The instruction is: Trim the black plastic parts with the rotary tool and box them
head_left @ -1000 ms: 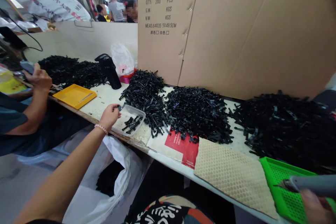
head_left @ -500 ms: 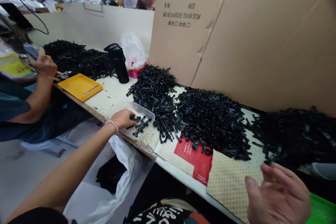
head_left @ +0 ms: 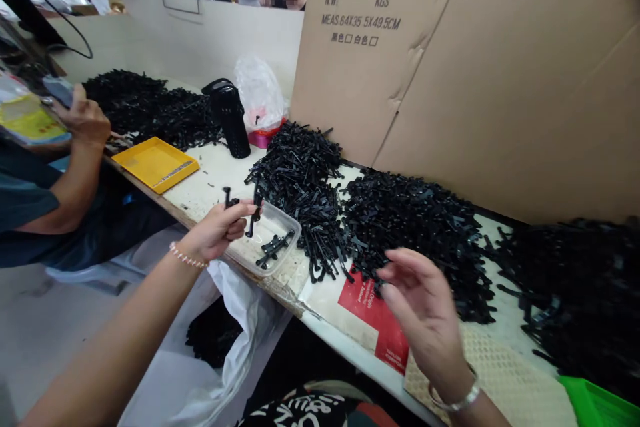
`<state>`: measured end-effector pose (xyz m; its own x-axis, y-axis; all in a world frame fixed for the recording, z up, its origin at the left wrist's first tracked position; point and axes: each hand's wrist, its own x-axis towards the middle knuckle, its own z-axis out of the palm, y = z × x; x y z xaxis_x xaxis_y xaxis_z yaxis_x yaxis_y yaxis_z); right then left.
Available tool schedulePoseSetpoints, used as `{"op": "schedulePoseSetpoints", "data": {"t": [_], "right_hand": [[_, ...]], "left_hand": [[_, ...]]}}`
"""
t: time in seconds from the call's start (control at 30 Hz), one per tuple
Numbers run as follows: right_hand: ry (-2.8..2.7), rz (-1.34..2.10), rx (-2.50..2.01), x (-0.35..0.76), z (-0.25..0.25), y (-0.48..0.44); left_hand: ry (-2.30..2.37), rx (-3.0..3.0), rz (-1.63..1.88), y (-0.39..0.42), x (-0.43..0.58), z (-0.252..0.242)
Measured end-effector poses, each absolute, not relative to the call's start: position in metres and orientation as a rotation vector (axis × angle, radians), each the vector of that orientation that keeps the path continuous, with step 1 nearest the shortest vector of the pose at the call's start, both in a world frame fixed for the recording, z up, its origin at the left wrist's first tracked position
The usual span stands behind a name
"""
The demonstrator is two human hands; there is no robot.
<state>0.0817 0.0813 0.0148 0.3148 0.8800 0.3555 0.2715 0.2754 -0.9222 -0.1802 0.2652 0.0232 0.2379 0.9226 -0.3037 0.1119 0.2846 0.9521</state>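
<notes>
My left hand [head_left: 223, 230] is raised over the near side of a clear plastic container [head_left: 295, 240], its fingers closed on black plastic strips [head_left: 254, 213]. The strips are narrow with knobbed ends, and a few stick up above my fingers. More such strips [head_left: 274, 248] lie inside the container. My right hand [head_left: 425, 307] hovers by the front of a large heap of black plastic pieces [head_left: 410, 213], thumb and fingers curved and apart. I make out nothing held in it, though dark pieces behind the fingertips blur the view.
Other black heaps lie at the middle [head_left: 300, 167], the right [head_left: 590, 307] and the far left [head_left: 145, 107]. A cardboard box [head_left: 475, 80] stands behind. A yellow tray [head_left: 155, 163], black tumbler [head_left: 227, 117], textured mat [head_left: 505, 373] and green tray [head_left: 595, 403] are around. A co-worker's hand [head_left: 87, 117] holds a grey device.
My left hand has lifted out of the container toward me with black strips in it. My right hand has moved left from above the mat to the big heap's front edge.
</notes>
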Motion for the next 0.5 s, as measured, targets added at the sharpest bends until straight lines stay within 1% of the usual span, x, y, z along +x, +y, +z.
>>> {"op": "schedulePoseSetpoints", "data": {"t": [0.1, 0.2, 0.37, 0.5], "right_hand": [[-1.341, 0.846, -1.195, 0.053, 0.015, 0.113], [-1.302, 1.121, -1.097, 0.031, 0.012, 0.143], [-1.212, 1.304, -0.988, 0.025, 0.009, 0.168], [-1.188, 1.403, -1.003, 0.024, 0.005, 0.17]], "left_hand": [[0.902, 0.7, 0.925, 0.227, -0.159, 0.034], [0.788, 0.476, 0.988, 0.196, -0.135, 0.03], [0.781, 0.386, 0.99, 0.18, -0.121, 0.019], [0.92, 0.474, 1.142, 0.177, -0.119, 0.012]]}}
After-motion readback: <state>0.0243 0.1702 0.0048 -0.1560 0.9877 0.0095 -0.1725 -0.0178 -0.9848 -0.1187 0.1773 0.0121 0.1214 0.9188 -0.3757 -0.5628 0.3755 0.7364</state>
